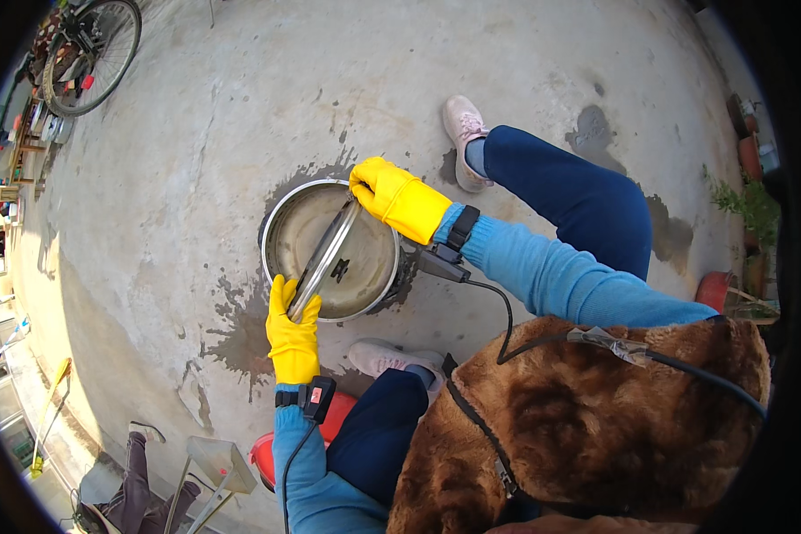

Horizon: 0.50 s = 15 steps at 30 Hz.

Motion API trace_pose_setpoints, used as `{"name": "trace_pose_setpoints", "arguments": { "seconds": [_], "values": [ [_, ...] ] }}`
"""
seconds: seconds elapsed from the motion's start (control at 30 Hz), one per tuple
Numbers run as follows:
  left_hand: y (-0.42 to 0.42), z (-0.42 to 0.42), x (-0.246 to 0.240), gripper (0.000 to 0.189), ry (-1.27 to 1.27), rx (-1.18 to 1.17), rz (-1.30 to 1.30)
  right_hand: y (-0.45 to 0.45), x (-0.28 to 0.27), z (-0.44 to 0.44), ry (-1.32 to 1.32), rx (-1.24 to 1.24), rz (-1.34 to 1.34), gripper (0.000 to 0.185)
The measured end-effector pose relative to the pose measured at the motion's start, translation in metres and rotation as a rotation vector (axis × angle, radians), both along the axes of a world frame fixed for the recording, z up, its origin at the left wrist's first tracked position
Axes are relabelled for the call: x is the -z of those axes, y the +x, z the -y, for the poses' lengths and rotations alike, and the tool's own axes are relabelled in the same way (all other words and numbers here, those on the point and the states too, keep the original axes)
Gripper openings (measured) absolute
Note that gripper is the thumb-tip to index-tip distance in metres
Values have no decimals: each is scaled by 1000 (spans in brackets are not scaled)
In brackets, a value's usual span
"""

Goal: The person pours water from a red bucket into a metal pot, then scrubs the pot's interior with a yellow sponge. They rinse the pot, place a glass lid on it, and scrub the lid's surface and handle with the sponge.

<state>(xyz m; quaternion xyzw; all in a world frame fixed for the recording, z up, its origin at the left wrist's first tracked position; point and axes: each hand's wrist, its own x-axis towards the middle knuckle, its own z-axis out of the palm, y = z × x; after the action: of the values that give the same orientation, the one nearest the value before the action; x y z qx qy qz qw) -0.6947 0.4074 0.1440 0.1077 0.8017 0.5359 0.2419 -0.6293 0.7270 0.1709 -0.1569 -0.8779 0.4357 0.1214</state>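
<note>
A round, metal-rimmed lid [327, 257] stands steeply tilted in a wide metal pot [265, 250] of cloudy water on the ground. At its lower end, my left hand [294, 337], in a yellow rubber glove, grips the rim between thumb and fingers. My right hand [397, 199], gloved the same way, is closed at the lid's upper end, over the pot's rim; a small greyish bit shows at its fingertips, too small to tell what it is. Beside the lid's lower half, a small black piece [339, 270] shows over the water; whether it belongs to the lid is unclear.
Wet splashes surround the pot on the concrete. A red plastic basin [263, 459] lies beside my left forearm. Near the lower left are a long-handled dustpan [223, 460] and another person's legs [137, 484]. A bicycle [93, 57] stands upper left; potted plants [754, 207] line the right.
</note>
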Motion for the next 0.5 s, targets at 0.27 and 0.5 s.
{"name": "trace_pose_setpoints", "arguments": {
  "seconds": [0.27, 0.5],
  "values": [
    [-1, 0, 10, 74, -168, 130, -228, 6, -1, 19, 13, -120, -194, 15],
    [-10, -7, 3, 87, -174, 74, -221, -2, 38, 4, 22, -71, -150, 9]
  ]
}}
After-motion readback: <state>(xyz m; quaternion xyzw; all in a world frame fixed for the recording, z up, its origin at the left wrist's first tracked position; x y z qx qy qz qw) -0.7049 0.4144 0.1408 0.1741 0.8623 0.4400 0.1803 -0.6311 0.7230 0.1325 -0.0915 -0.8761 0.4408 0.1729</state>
